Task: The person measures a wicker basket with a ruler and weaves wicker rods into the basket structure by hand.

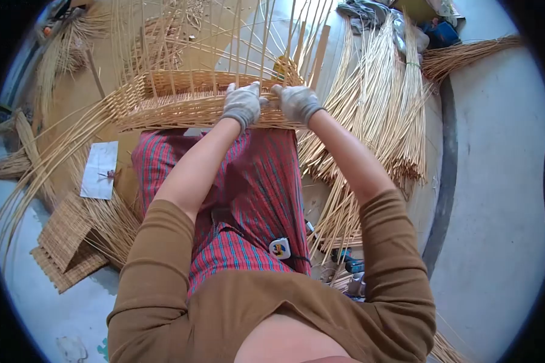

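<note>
A partly woven wicker basket (pixel 178 112) rests across my lap at the far end of my knees, its upright stakes (pixel 236 45) standing up from the wall. My left hand (pixel 243 103), in a white glove with a grey cuff, is closed on the basket's near wall. Close beside it on the right, my gloved right hand (pixel 298 103) grips the same wall near the corner, thumb toward the left hand. The fingertips of both hands are partly hidden behind the weave. Long loose weaving ends (pixel 54 154) trail off the basket's left side.
Bundles of pale willow rods (pixel 375 103) lie on the floor to the right, with a browner bundle (pixel 466 55) beyond. At left are a paper sheet (pixel 100 169) and woven mats (pixel 69 236). A white tape measure (pixel 280 248) lies on the checked cloth (pixel 260 181) over my lap.
</note>
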The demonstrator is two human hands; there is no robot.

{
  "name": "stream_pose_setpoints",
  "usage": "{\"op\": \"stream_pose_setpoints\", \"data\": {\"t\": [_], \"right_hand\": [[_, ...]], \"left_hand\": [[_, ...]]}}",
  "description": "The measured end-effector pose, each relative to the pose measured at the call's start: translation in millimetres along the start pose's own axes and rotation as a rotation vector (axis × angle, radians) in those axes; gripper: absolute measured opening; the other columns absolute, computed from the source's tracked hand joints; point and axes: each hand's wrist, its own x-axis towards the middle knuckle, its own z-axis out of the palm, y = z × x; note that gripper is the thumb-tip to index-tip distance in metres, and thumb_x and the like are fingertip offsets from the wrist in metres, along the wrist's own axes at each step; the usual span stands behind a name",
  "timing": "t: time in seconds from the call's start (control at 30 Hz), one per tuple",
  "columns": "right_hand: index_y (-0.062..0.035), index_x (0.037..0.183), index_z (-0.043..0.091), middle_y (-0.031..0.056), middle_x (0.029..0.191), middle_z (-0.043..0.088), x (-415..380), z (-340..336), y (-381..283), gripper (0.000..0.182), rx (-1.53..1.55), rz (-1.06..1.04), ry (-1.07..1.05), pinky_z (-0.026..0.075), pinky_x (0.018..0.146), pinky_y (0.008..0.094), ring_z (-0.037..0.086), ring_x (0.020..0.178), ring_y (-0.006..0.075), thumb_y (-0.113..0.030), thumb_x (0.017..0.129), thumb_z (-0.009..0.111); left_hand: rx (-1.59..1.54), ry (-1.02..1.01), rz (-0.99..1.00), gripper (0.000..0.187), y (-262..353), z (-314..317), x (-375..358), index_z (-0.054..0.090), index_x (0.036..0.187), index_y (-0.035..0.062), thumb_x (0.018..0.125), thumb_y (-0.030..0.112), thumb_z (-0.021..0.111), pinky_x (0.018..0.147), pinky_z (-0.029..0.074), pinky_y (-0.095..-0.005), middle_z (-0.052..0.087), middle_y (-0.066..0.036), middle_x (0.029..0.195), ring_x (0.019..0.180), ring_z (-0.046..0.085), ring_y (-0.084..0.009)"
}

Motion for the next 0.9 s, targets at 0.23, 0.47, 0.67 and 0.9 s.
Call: {"op": "stream_pose_setpoints", "data": {"t": [0.23,0.47,0.67,0.9], "right_hand": [[-0.0119,0.121,0.058,0.0168,0.097,0.073,9,19,1,0.032,-0.023,0.018,0.035,0.057,0.082,0.046,0.072,0.094,0.0355,-0.03,0.095,0.058],[-0.0161,0.119,0.063,0.0156,0.094,0.074,33,46,6,0.033,-0.061,0.089,0.19,0.057,0.082,0.0461,0.072,0.093,0.034,-0.036,0.093,0.062],[-0.0162,0.124,0.064,0.0146,0.099,0.074,10,36,10,0.036,0.015,0.083,0.208,0.056,0.084,0.0457,0.072,0.095,0.0338,-0.039,0.098,0.053],[-0.0174,0.146,0.049,0.0187,0.112,0.069,-11,14,-11,0.088,-0.029,0.092,0.141,0.049,0.099,0.0466,0.066,0.111,0.0346,-0.067,0.078,0.072]], "left_hand": [[-0.13,0.042,-0.117,0.042,-1,8,13,0.064,0.116,0.0125,0.091,0.047,0.068,0.086,0.053,-0.0483,0.074,-0.018,0.104,0.101,0.071,-0.035],[-0.14,-0.117,0.0,0.055,-35,47,76,0.062,0.131,0.0117,0.092,0.05,0.066,0.093,0.051,-0.0491,0.069,-0.02,0.119,0.11,0.066,-0.0388],[-0.323,0.199,0.0,0.072,-21,34,30,0.046,0.146,0.0163,0.086,0.047,0.073,0.089,0.052,-0.0479,0.067,-0.018,0.125,0.105,0.066,-0.0406],[0.435,0.22,0.168,0.091,0,60,-25,0.015,0.163,0.0285,0.09,0.041,0.067,0.124,0.007,-0.0618,0.031,-0.009,0.164,0.153,0.027,-0.0277]]}}
